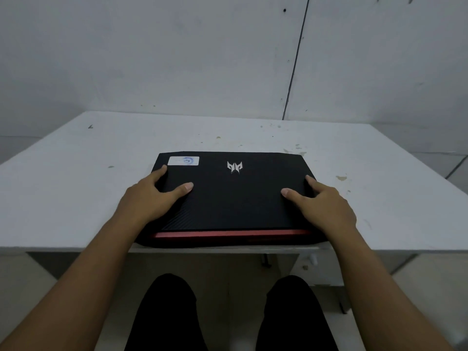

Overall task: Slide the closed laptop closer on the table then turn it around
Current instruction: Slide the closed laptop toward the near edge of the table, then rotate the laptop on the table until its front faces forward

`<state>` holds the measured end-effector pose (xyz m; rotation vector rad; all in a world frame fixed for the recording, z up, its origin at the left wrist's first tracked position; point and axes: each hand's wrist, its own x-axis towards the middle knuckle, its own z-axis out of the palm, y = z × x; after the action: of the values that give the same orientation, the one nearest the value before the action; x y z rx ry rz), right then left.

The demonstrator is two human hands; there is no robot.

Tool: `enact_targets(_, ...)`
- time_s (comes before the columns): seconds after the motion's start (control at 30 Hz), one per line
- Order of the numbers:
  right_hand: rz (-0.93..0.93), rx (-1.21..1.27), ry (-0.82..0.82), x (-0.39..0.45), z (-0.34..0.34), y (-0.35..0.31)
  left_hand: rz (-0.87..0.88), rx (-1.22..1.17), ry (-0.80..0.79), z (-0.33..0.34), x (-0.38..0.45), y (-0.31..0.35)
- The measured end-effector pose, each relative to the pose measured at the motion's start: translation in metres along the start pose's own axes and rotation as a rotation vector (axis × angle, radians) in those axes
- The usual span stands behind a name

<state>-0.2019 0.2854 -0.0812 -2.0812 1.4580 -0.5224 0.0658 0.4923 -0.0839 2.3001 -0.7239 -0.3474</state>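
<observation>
A closed black laptop lies flat at the near edge of the white table, its red hinge strip towards me and slightly over the table's front edge. A silver logo and a white sticker sit near its far edge. My left hand grips the laptop's left side, thumb on the lid and fingers wrapped over the edge. My right hand grips the right side the same way.
A grey-white wall rises right behind the table's far edge. The tabletop is stained and bare around the laptop. My legs in dark trousers show under the table's front edge.
</observation>
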Motion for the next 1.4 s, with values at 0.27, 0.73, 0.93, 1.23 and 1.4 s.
enact_targets(0.27,-0.027,-0.245,-0.06,0.003,0.002,0.0,-0.017,0.255,-0.083,-0.005,0.007,0.004)
enact_targets(0.73,-0.126,-0.583,-0.073,0.007,0.0,0.005,0.066,0.555,-0.081,-0.006,0.009,0.001)
enact_targets(0.93,-0.14,-0.619,-0.044,0.007,0.0,0.007,-0.005,0.566,-0.057,0.007,-0.001,0.002)
enact_targets(1.23,-0.173,-0.56,-0.067,0.01,-0.004,0.012,-0.035,0.572,0.147,0.05,-0.063,0.01)
enact_targets(1.4,-0.127,-0.506,-0.024,0.003,0.002,0.018,0.12,0.362,0.413,0.059,-0.067,-0.004)
